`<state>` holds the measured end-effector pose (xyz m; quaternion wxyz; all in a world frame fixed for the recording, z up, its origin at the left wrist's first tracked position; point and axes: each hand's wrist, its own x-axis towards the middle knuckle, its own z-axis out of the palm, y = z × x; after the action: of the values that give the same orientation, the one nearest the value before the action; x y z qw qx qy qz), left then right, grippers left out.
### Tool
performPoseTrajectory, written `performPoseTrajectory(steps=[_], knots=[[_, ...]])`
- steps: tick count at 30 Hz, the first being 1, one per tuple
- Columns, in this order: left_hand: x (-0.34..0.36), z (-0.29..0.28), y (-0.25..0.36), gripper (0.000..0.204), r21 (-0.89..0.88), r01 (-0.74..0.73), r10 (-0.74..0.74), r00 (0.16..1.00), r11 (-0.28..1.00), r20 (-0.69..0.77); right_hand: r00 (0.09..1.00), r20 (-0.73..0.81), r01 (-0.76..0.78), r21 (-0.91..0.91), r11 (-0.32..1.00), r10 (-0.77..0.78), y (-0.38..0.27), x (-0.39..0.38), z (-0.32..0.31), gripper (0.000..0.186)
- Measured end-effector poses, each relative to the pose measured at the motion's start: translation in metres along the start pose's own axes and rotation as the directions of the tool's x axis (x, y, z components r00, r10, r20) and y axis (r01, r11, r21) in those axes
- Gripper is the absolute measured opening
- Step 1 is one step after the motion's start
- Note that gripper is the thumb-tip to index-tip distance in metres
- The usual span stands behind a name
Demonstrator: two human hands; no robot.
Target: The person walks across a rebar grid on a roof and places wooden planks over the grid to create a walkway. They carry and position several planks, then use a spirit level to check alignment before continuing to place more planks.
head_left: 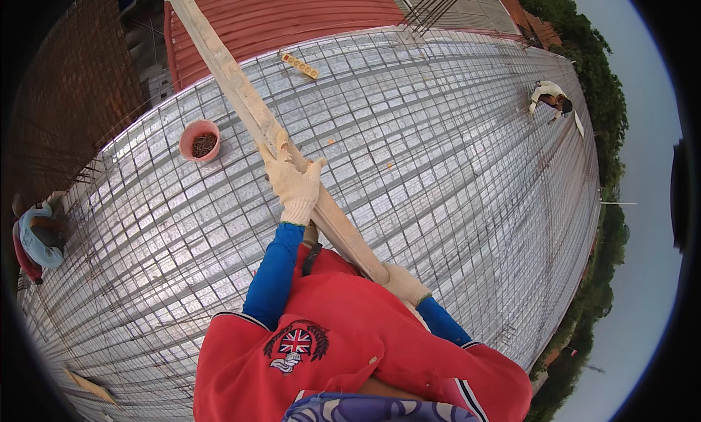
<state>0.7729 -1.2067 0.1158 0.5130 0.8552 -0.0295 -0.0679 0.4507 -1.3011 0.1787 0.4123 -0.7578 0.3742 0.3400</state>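
Note:
A long, pale wooden beam (pixel 241 90) runs slantwise from the top left down to my waist. My left hand (pixel 293 185), in a cream knitted glove, is closed on the beam about midway, thumb to the right side and fingers to the far side. Gloved alike, my right hand (pixel 405 284) grips the beam's near end beside my red shirt; its fingers are partly hidden. Under the beam spreads a grid of thin steel bars (pixel 438 174) over shiny ribbed metal decking.
Left of the beam stands a pink bucket (pixel 183 141) with small brown pieces inside. A yellow strip with round holes (pixel 299 66) lies farther off. One person (pixel 551 97) bends down at far right, another (pixel 40 236) at left. Upright rods (pixel 438 6) rise at the far edge.

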Motion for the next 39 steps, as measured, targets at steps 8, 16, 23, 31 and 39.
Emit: performPoseTrajectory(steps=[8, 16, 23, 31, 39], knots=[[0.095, 0.055, 0.054, 0.105, -0.086, -0.038, 0.028, 0.994, 0.996, -0.108, 0.996, 0.024, 0.094, -0.159, 0.983, -0.092, -0.054, 0.05, -0.139, 0.054], [0.127, 0.098, 0.106, 0.095, -0.202, -0.156, 0.123, 0.978, 0.967, -0.166, 0.997, 0.015, 0.072, -0.251, 0.965, -0.07, -0.056, 0.076, -0.234, 0.055], [0.144, 0.144, 0.105, 0.096, -0.358, -0.107, 0.008, 0.963, 0.928, -0.268, 0.987, 0.017, 0.159, -0.323, 0.933, -0.162, -0.037, 0.13, -0.303, 0.058], [0.154, 0.241, 0.15, 0.129, -0.31, 0.033, -0.145, 0.928, 0.95, -0.345, 0.971, 0.081, 0.239, -0.309, 0.921, -0.225, 0.004, 0.178, -0.402, 0.057], [0.141, 0.301, 0.2, 0.109, -0.097, 0.058, -0.097, 0.875, 0.994, -0.474, 0.937, 0.176, 0.347, -0.362, 0.865, -0.302, 0.045, 0.231, -0.495, 0.055]])
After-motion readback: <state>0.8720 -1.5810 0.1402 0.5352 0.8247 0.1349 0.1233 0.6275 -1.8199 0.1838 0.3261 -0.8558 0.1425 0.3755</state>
